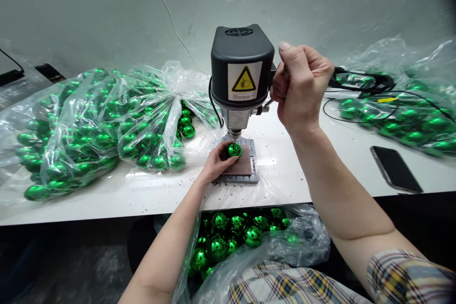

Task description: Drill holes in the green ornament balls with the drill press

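A shiny green ball [234, 149] sits on the metal base plate [253, 159] of a small bench drill [242, 69], straight under the drill's tip, near the middle of the white table [107, 194]. The left hand [215, 164] comes in from the near left and pinches the ball between thumb and fingertips, fingers curled loosely around its left side, with the heel of the hand on the table at the plate's edge. A flat reddish-brown pad [242, 167] lies on the plate just near of the ball. The right hand [301, 85] is raised to the right of the drill's black head and closed in a fist around the side lever, thumb pointing up; the lever itself is mostly hidden inside the fist.

Dark specks are scattered on the table around the plate. To the left, clear plastic bags [89, 123] bulge with many more green balls, a few spilling out near the drill. On the far right lies another clear bag of green balls [399, 114] with black cables [356, 104] running over it. A dark phone [395, 169] lies flat on the table to the right, near the front edge. Below the near edge of the table, an open plastic bag [245, 240] holds more green balls. A plaid sleeve [409, 275] covers the right upper arm at the lower right.
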A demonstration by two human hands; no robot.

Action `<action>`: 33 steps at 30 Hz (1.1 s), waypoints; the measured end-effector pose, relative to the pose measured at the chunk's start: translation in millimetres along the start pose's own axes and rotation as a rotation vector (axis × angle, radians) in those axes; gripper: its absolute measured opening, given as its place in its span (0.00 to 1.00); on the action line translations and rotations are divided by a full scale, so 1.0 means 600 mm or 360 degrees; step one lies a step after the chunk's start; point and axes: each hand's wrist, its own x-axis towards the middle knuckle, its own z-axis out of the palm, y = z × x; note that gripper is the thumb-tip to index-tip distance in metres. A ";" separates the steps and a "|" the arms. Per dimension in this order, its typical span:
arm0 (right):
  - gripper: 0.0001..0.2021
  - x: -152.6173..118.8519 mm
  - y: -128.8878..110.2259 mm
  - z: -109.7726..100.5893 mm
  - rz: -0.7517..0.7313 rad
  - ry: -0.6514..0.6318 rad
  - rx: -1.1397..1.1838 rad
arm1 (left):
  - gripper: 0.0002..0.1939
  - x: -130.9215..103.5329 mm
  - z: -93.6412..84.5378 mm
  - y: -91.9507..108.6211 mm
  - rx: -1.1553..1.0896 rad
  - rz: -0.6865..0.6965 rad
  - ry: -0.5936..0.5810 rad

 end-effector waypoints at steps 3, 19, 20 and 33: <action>0.28 0.005 0.003 -0.001 0.0029 -0.0019 0.0004 | 0.32 -0.001 -0.004 -0.004 -0.0029 -0.0026 -0.0025; 0.28 -0.002 0.002 0.000 0.0001 0.0049 -0.0008 | 0.31 -0.017 0.002 0.005 0.0075 0.0005 0.0011; 0.27 -0.004 0.001 0.000 -0.0011 0.0058 0.0005 | 0.31 -0.017 0.002 0.004 0.0074 0.0000 0.0015; 0.28 -0.100 0.029 -0.027 -0.0491 0.0086 -0.0019 | 0.28 -0.020 0.002 0.001 0.0176 0.0057 0.0048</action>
